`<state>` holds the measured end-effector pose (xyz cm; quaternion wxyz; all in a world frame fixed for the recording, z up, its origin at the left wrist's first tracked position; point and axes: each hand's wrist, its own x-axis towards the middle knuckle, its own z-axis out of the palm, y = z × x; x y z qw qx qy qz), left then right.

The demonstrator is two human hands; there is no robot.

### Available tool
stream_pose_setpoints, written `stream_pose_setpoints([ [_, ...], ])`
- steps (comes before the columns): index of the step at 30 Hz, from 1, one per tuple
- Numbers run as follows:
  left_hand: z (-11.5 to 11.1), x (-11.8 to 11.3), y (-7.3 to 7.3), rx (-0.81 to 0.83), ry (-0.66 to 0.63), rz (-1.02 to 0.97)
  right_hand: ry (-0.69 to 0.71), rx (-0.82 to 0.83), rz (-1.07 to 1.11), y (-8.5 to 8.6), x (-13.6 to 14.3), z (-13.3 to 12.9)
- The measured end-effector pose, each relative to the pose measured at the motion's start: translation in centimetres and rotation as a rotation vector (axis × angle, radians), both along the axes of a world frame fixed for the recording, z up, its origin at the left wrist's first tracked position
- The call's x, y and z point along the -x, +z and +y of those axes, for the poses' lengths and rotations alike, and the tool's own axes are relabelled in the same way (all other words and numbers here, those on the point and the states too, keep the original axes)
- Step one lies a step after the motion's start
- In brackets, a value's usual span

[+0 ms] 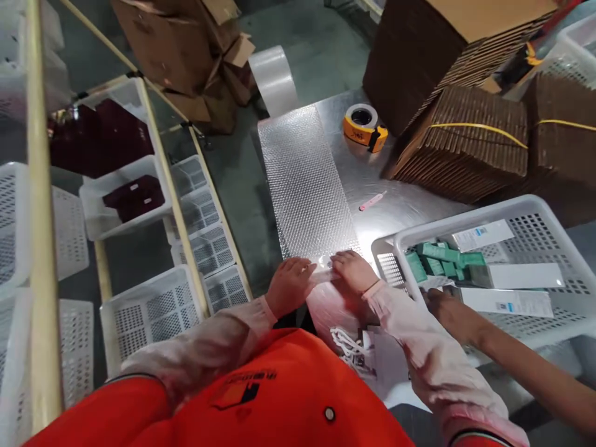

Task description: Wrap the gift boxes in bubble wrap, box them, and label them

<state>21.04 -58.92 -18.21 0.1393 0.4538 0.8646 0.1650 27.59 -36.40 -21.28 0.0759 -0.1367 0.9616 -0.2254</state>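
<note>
A long strip of bubble wrap (pixel 307 180) lies along the metal table (pixel 400 198), its far part running to a roll at the table's far edge. At the near end, my left hand (pixel 291 285) has its fingers curled over the left corner of the strip. My right hand (pixel 354 271) grips the same end on the right, fingers bent over it. Between them the near end looks folded or rolled; whether anything lies inside I cannot make out. A pink pen-like cutter (pixel 371 202) lies on the table to the right of the wrap.
A tape dispenser (pixel 364 128) stands farther back. At right, a white basket (pixel 526 214) holds green boxes and white cartons; a co-worker's hand (pixel 451 313) reaches its near edge. Flattened cardboard boxes (pixel 470 136) are stacked behind. White cords (pixel 349 347) lie near my body. Racked baskets (pixel 149 316) stand left.
</note>
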Motion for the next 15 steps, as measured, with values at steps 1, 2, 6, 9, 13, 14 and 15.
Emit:
stream_pose_setpoints([
  [1, 0.6, -0.5, 0.1, 0.004, -0.008, 0.032, -0.021, 0.028, -0.057, -0.1, 1.1, 0.3],
  [2, 1.3, -0.8, 0.0, 0.011, -0.019, 0.047, -0.044, 0.045, -0.107, -0.2, 2.1, 0.7],
  [6, 3.7, -0.7, -1.4, 0.087, -0.011, 0.081, -0.079, 0.075, -0.222, -0.5, 5.1, 1.9],
  [9, 4.4, 0.1, -2.1, 0.106, -0.014, 0.122, -0.054, 0.14, -0.337, -0.6, 7.0, 3.0],
  [13, 4.7, 0.6, -2.1, 0.131, 0.011, 0.151, -0.013, 0.227, -0.545, -1.2, 9.9, 4.0],
  [14, 4.8, 0.7, -2.0, 0.144, 0.023, 0.153, -0.004, 0.247, -0.595, -1.4, 10.6, 4.2],
  [15, 5.0, 0.7, -1.8, 0.158, 0.032, 0.151, 0.004, 0.265, -0.639, -1.6, 11.2, 4.3],
])
